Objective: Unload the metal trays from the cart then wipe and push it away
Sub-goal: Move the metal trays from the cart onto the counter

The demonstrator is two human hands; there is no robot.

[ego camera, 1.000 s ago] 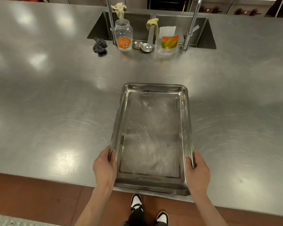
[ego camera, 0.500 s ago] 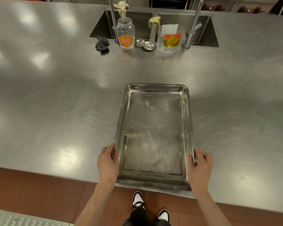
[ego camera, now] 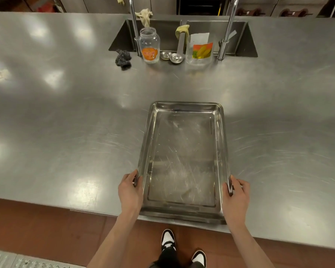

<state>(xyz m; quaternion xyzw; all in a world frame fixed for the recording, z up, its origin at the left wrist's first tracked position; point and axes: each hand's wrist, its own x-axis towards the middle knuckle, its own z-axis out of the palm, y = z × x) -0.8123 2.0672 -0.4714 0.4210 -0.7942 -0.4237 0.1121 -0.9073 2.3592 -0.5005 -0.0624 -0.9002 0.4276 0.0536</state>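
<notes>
A rectangular metal tray (ego camera: 182,151) lies lengthwise on the steel counter (ego camera: 66,132), its near end slightly over the counter's front edge. A second rim shows under that near end. My left hand (ego camera: 130,192) grips the tray's left rim near the front corner, thumb on the rim. On the opposite side my right hand (ego camera: 236,196) is at the right rim, thumb along the edge and fingers spread outward on the counter. The tray is empty and scratched. No cart is in view.
At the back, a double sink (ego camera: 162,31) has two tall faucets (ego camera: 226,29) and cloths draped over it. In front of it stand a clear jar (ego camera: 150,47), a plastic tub with a corn label (ego camera: 200,51), small metal lids (ego camera: 172,57) and steel wool (ego camera: 123,59).
The tray has slid a little farther onto the counter, away from me. My right hand's fingers have spread out from the rim.
</notes>
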